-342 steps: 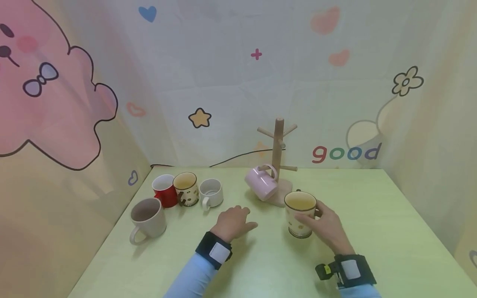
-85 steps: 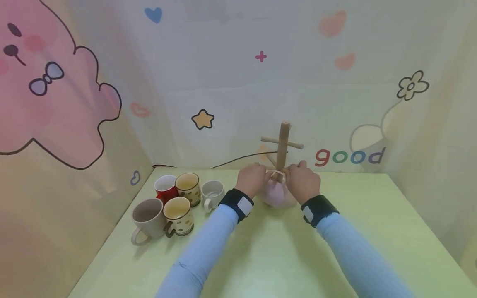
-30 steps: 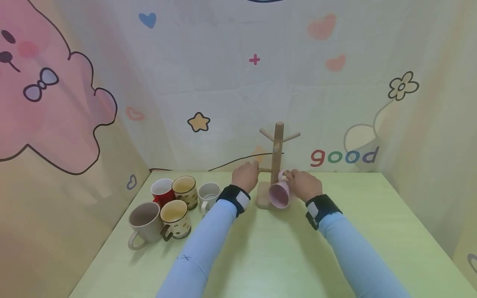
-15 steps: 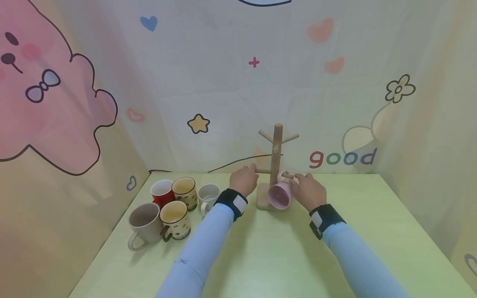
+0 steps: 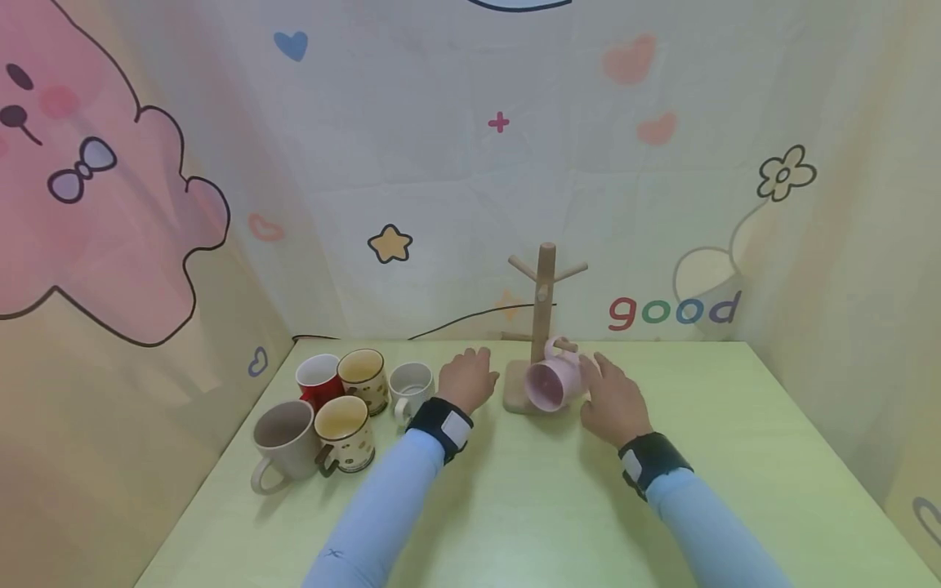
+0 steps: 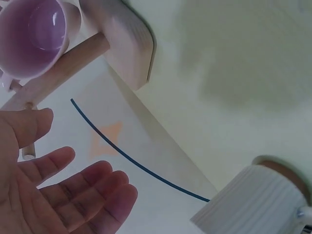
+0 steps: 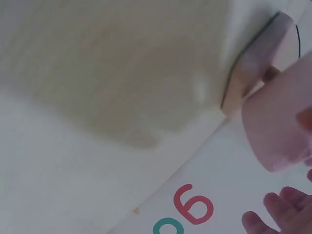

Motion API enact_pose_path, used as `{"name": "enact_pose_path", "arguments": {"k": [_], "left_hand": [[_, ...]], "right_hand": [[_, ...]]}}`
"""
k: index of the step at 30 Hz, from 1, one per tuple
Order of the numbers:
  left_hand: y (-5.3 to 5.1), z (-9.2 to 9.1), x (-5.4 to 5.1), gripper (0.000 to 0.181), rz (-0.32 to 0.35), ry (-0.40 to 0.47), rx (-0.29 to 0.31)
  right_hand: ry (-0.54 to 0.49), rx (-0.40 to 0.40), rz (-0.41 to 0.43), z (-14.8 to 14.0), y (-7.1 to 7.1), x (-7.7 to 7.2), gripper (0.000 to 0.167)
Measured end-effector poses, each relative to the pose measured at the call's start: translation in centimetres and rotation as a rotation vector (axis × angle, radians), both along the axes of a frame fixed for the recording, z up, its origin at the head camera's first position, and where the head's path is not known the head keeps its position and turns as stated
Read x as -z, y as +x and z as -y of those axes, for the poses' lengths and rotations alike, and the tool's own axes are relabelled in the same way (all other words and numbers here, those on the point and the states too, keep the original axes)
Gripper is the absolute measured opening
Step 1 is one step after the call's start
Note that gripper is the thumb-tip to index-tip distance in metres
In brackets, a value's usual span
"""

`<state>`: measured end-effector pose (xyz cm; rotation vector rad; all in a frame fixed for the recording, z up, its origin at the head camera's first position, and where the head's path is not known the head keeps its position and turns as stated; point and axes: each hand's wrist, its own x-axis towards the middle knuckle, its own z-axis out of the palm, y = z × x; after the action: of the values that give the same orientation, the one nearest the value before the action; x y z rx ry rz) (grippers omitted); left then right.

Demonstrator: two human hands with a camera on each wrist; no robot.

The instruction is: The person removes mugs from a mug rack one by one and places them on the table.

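A pink mug (image 5: 553,384) hangs by its handle from a low right peg of the wooden mug tree (image 5: 542,310), tilted with its mouth toward the left front. Just right of this mug is my right hand (image 5: 616,400), its fingers extended and holding nothing; whether a fingertip touches the mug I cannot tell. My left hand (image 5: 468,381), empty with loosely bent fingers, hovers left of the tree's base (image 5: 518,388). The left wrist view shows its palm below a bare peg (image 6: 29,146). The pink mug (image 7: 278,117) fills the right side of the right wrist view.
Grouped at the table's left stand a red mug (image 5: 318,380), two cream spotted mugs (image 5: 363,380), a small white cup (image 5: 412,385) close to my left hand, and a large beige mug (image 5: 285,441). A printed curtain (image 5: 441,163) hangs behind the table.
The right hand has put a cream spotted mug among the left group. The tree was turned, bringing the pink mug from left to right. Both hands have since let go and drawn apart.
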<state>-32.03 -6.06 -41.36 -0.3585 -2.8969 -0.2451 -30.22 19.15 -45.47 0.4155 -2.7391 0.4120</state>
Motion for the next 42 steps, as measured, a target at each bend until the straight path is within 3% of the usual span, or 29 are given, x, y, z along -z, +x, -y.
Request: {"name": "enact_pose_path", "arguments": {"k": [8, 13, 19, 25, 37, 42], "left_hand": [[2.0, 0.9, 1.7, 0.039, 0.026, 0.037, 0.012], [2.8, 0.5, 2.5, 0.042, 0.059, 0.042, 0.023], [4.0, 0.4, 2.8, 0.046, 0.138, -0.033, 0.005], [4.6, 1.0, 3.3, 0.05, 0.225, -0.133, 0.026], [5.2, 1.5, 3.7, 0.045, 0.253, -0.11, 0.036], [5.1, 1.9, 4.0, 0.044, 0.256, -0.112, 0.035]], "right_hand": [[0.042, -0.118, -0.209, 1.1, -0.5, 2.1, 0.096], [0.017, -0.121, -0.297, 1.6, -0.7, 2.5, 0.102], [0.003, -0.079, -0.284, 1.8, -0.6, 2.6, 0.106], [0.034, -0.07, -0.294, 1.8, -0.8, 2.8, 0.104], [0.047, -0.096, -0.245, 2.5, -0.3, 2.3, 0.1], [0.011, -0.116, -0.309, 2.9, -0.1, 1.9, 0.1]]}}
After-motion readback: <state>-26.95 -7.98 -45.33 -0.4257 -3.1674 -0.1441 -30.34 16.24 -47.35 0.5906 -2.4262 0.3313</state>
